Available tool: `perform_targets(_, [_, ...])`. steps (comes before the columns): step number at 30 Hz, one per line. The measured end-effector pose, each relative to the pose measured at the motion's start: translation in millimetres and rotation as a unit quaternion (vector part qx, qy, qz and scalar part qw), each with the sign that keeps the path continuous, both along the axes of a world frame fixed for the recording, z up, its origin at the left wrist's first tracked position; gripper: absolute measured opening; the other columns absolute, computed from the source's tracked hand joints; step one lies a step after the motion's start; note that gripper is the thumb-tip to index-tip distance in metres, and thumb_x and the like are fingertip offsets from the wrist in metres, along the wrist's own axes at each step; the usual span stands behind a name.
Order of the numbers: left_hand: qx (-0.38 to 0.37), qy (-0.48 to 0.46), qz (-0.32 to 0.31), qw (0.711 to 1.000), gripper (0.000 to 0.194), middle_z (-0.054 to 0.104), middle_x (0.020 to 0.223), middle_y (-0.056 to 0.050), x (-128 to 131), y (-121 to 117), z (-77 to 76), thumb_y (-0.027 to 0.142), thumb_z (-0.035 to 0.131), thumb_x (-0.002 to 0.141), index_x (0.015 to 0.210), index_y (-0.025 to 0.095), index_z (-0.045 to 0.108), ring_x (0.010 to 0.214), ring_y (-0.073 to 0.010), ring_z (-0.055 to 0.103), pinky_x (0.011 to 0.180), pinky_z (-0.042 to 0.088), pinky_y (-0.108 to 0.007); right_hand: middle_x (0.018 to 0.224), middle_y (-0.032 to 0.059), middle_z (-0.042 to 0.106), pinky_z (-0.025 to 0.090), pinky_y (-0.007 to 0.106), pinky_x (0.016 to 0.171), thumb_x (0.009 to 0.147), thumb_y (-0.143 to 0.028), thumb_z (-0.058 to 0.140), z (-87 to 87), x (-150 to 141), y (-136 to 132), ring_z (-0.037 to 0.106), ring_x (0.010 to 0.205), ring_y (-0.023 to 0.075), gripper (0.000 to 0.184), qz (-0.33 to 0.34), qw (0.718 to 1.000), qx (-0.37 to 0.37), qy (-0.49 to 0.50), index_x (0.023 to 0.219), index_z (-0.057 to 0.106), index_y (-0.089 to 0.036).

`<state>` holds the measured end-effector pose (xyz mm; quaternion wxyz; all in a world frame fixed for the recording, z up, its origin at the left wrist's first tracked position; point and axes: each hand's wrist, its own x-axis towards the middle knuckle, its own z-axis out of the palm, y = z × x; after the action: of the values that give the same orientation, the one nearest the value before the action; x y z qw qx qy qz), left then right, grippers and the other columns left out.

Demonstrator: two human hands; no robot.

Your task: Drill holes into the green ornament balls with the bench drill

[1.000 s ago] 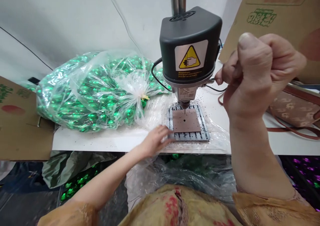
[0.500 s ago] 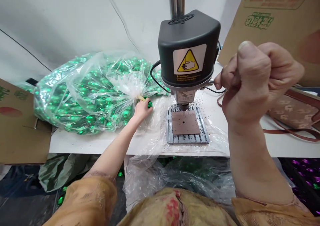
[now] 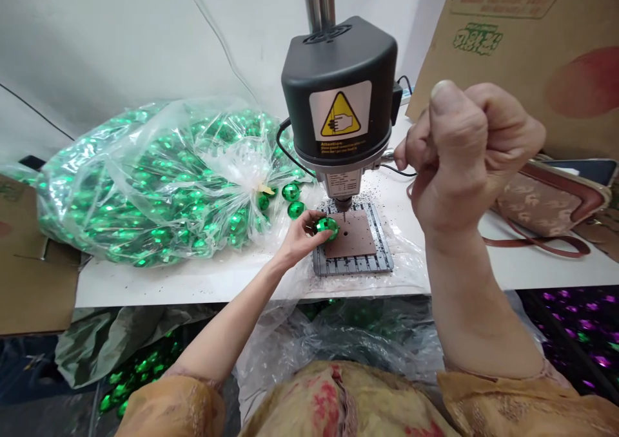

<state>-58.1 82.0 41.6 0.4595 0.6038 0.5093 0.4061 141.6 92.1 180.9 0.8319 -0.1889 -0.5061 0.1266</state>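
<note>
My left hand [image 3: 297, 237] pinches a shiny green faceted bead [image 3: 327, 225] at the left edge of the brown pad [image 3: 355, 237] on the drill's grey slotted base [image 3: 351, 264]. The bead sits just left of the drill bit [image 3: 344, 210]. My right hand [image 3: 467, 150] is clenched in a fist around the thin feed lever [image 3: 391, 155] on the right side of the black drill press head [image 3: 338, 92]. Two loose green beads [image 3: 293, 200] lie by the mouth of the big clear bag of green beads [image 3: 149, 179].
A brown patterned purse with a strap [image 3: 546, 202] lies right of the drill. Cardboard stands at the back right [image 3: 522, 44] and far left [image 3: 24, 263]. Plastic bags of green beads [image 3: 130, 366] and purple beads [image 3: 580, 334] sit below the white table edge [image 3: 193, 282].
My left hand went from the base plate to the bag's mouth, then came back holding a green bead at the pad. The right fist stayed on the lever. The view shifted right.
</note>
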Motion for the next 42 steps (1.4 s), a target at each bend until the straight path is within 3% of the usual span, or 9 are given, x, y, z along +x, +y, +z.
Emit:
perform_targets(3, [0.049, 0.094, -0.041, 0.994, 0.041, 0.071, 0.103, -0.005, 2, 1, -1.2, 0.035, 0.075, 0.077, 0.114, 0.019, 0.067, 0.087, -0.0181, 0.063, 0.073, 0.048, -0.029, 0.045, -0.0068, 0.032, 0.026, 0.029, 0.042, 0.088, -0.032, 0.064, 0.1, 0, 1, 0.032, 0.04, 0.0063, 0.048, -0.004, 1.0, -0.012, -0.017, 0.054, 0.031, -0.022])
perform_targets(7, [0.117, 0.16, -0.078, 0.977, 0.043, 0.069, 0.113, -0.006, 9, 1, -3.3, 0.032, 0.074, 0.079, 0.12, 0.022, 0.064, 0.102, -0.0218, 0.064, 0.084, 0.049, -0.032, 0.045, -0.0069, 0.03, 0.024, 0.03, 0.042, 0.088, -0.024, 0.062, 0.8, -1, 1, 0.031, 0.039, 0.0072, 0.045, 0.016, 1.0, 0.016, -0.001, 0.055, 0.031, -0.023])
perform_targets(11, [0.124, 0.172, -0.042, 0.976, 0.048, 0.068, 0.105, -0.005, 18, -1, -8.9, 0.03, 0.077, 0.074, 0.116, 0.02, 0.057, 0.094, -0.0198, 0.064, 0.081, 0.052, -0.032, 0.046, -0.0059, 0.028, 0.024, 0.033, 0.043, 0.087, -0.025, 0.062, 0.4, 0, 1, 0.027, 0.04, 0.0097, 0.046, 0.013, 1.0, 0.005, -0.008, 0.055, 0.03, -0.024])
perform_targets(16, [0.138, 0.209, -0.029, 0.968, 0.044, 0.067, 0.101, -0.004, 26, -1, -7.5, 0.03, 0.078, 0.074, 0.112, 0.02, 0.06, 0.09, -0.0201, 0.064, 0.078, 0.051, -0.032, 0.047, -0.0044, 0.027, 0.025, 0.034, 0.046, 0.088, -0.034, 0.063, -1.0, 0, -1, 0.027, 0.043, 0.011, 0.049, 0.0, 0.999, -0.021, -0.025, 0.056, 0.027, -0.024])
perform_targets(22, [0.147, 0.185, 0.003, 0.972, 0.048, 0.067, 0.105, -0.007, 38, 1, -15.0, 0.033, 0.084, 0.07, 0.111, 0.021, 0.062, 0.1, -0.0258, 0.063, 0.086, 0.049, -0.038, 0.053, -0.0048, 0.025, 0.026, 0.027, 0.05, 0.092, -0.035, 0.058, -3.4, -1, -3, 0.029, 0.047, 0.0057, 0.049, -0.005, 0.999, -0.031, -0.033, 0.06, 0.024, -0.021])
perform_targets(25, [0.113, 0.144, 0.041, 0.982, 0.052, 0.067, 0.103, -0.006, 42, -2, -23.5, 0.034, 0.086, 0.069, 0.111, 0.021, 0.06, 0.094, -0.0237, 0.063, 0.082, 0.049, -0.036, 0.054, -0.004, 0.025, 0.026, 0.029, 0.05, 0.091, -0.031, 0.059, -2.5, 0, -3, 0.032, 0.047, 0.0072, 0.048, 0.002, 0.999, -0.037, -0.03, 0.059, 0.024, -0.022])
perform_targets(29, [0.106, 0.117, 0.045, 0.986, 0.052, 0.068, 0.107, -0.007, 43, -6, -29.1, 0.033, 0.086, 0.07, 0.113, 0.02, 0.061, 0.098, -0.0242, 0.064, 0.087, 0.049, -0.037, 0.051, -0.0032, 0.026, 0.023, 0.034, 0.049, 0.089, -0.033, 0.061, -2.8, 0, -3, 0.03, 0.046, 0.0106, 0.051, -0.004, 0.999, -0.031, -0.02, 0.058, 0.023, -0.023])
perform_targets(33, [0.11, 0.11, 0.045, 0.987, 0.054, 0.068, 0.109, -0.008, 42, -6, -31.0, 0.035, 0.087, 0.069, 0.114, 0.02, 0.062, 0.1, -0.0249, 0.064, 0.088, 0.05, -0.038, 0.05, -0.0044, 0.023, 0.026, 0.032, 0.045, 0.089, -0.037, 0.062, -10.3, -2, -6, 0.026, 0.043, 0.0085, 0.054, -0.019, 0.999, -0.029, -0.022, 0.059, 0.019, -0.022])
perform_targets(42, [0.13, 0.114, 0.048, 0.984, 0.052, 0.068, 0.107, -0.008, 42, -6, -32.8, 0.037, 0.087, 0.069, 0.113, 0.02, 0.063, 0.1, -0.0251, 0.062, 0.089, 0.048, -0.038, 0.048, -0.0048, 0.017, 0.025, 0.027, 0.042, 0.089, -0.024, 0.058, -30.2, -3, -6, 0.02, 0.041, 0.0036, 0.054, -0.012, 0.999, 0.047, -0.011, 0.058, 0.014, -0.018])
